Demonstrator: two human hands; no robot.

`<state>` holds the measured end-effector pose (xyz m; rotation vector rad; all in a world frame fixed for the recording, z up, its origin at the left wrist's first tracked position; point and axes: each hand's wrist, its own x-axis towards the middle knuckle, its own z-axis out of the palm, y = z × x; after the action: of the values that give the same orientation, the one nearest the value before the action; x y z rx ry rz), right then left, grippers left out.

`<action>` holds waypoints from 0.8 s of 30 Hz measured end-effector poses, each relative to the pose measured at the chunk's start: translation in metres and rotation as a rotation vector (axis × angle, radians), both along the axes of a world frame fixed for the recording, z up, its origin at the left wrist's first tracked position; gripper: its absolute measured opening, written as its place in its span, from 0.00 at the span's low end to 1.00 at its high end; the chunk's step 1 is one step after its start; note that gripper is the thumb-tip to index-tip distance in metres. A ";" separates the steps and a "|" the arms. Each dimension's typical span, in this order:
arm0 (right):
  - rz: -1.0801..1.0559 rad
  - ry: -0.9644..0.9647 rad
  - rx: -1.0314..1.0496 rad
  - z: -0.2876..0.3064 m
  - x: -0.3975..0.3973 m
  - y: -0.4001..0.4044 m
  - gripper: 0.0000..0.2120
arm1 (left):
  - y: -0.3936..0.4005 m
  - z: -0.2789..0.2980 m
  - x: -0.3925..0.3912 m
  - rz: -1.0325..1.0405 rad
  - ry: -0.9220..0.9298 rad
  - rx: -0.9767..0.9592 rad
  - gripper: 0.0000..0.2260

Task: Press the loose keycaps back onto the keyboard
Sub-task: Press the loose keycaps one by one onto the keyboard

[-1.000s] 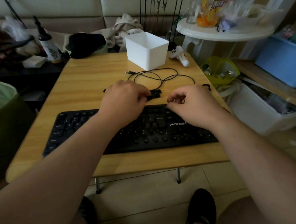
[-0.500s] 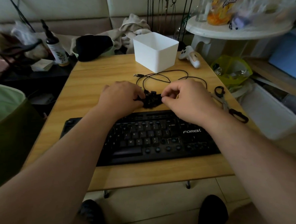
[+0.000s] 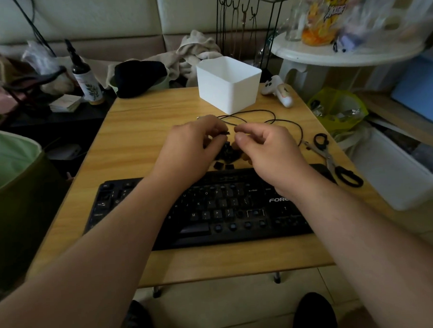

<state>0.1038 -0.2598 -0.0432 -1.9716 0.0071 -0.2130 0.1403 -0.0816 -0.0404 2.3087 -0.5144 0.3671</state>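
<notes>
A black keyboard (image 3: 213, 211) lies across the near part of the wooden table (image 3: 138, 132); several of its bottom-row keys show bare round stems. A small pile of loose black keycaps (image 3: 226, 158) sits on the table just behind the keyboard. My left hand (image 3: 192, 147) is raised over the pile and pinches one black keycap (image 3: 225, 133) at its fingertips. My right hand (image 3: 264, 146) hovers beside it with fingers curled, thumb and forefinger close together; whether it holds anything is hidden.
A white plastic bin (image 3: 229, 84) stands at the table's back, with a black cable (image 3: 270, 118) looped before it. Scissors (image 3: 333, 160) lie at the right edge, a white controller (image 3: 279, 90) behind them. A dark bottle (image 3: 85, 80) stands left of the table.
Both hands have lifted off the keycap pile and drawn slightly apart, uncovering it. My left hand now holds a keycap up. The view has shifted nearer.
</notes>
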 end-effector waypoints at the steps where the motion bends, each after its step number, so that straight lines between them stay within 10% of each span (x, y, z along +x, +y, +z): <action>1: 0.000 -0.004 0.061 0.000 0.001 0.001 0.11 | -0.002 0.000 -0.004 -0.010 0.022 -0.056 0.06; 12: 0.020 -0.110 0.158 0.001 -0.005 -0.007 0.14 | -0.012 0.001 -0.027 -0.088 0.181 -0.391 0.23; 24: 0.067 -0.114 0.163 0.008 -0.017 -0.012 0.16 | -0.011 0.012 -0.039 -0.225 0.449 -0.657 0.15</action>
<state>0.0870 -0.2720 -0.0356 -1.7919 -0.1126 -0.2722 0.1011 -0.0926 -0.0285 1.6049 -0.3501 -0.0926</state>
